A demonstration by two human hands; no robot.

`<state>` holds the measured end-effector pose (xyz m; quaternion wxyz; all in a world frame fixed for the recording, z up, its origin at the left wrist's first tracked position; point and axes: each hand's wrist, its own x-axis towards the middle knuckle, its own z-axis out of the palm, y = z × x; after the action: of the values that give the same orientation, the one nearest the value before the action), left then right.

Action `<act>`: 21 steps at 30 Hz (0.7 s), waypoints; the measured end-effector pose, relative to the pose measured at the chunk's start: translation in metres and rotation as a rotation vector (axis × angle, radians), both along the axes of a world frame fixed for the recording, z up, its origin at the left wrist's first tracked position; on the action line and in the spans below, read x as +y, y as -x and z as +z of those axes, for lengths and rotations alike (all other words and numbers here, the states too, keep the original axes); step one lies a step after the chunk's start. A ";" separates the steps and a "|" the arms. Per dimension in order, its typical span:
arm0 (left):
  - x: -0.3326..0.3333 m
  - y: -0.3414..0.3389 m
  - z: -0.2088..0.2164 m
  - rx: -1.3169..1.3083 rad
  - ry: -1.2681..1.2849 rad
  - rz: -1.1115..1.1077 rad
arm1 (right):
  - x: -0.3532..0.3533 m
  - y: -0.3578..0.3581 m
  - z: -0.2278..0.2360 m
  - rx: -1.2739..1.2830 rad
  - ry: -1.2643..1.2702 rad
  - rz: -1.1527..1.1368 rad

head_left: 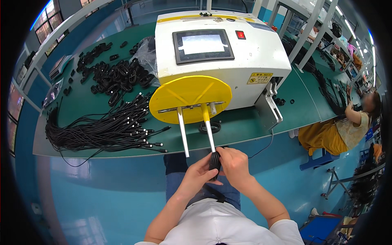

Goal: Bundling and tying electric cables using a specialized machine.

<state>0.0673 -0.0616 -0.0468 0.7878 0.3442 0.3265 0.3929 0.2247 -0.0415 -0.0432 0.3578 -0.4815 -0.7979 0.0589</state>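
Between my two hands is a coiled black cable (214, 161), held in front of my body just beyond the table's near edge. My left hand (200, 171) wraps its fingers and thumb round the coil's left side. Closed at the coil's upper right is my right hand (233, 163), partly hiding it. Right above the coil ends one silver rod (210, 136) of the yellow winding disc (191, 96); whether they touch I cannot tell. A second rod (183, 136) sticks out to its left. The disc is mounted on a white machine (253, 61) with a screen (203, 45).
Straight black cables (94, 128) lie bundled on the green table's left side, with a pile of coiled cables (118, 77) behind them. Another coil (210, 127) lies under the disc. A metal bracket (271, 106) juts out at the machine's right. Farther right sits a co-worker (347, 122).
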 end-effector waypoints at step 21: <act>0.005 0.029 -0.054 -0.675 0.177 -0.088 | 0.010 -0.002 0.017 0.411 0.502 0.154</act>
<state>0.0387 -0.0563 -0.1012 0.8943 0.1392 0.0653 0.4201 0.2267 -0.0320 -0.0262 0.3758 -0.4708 -0.7039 0.3763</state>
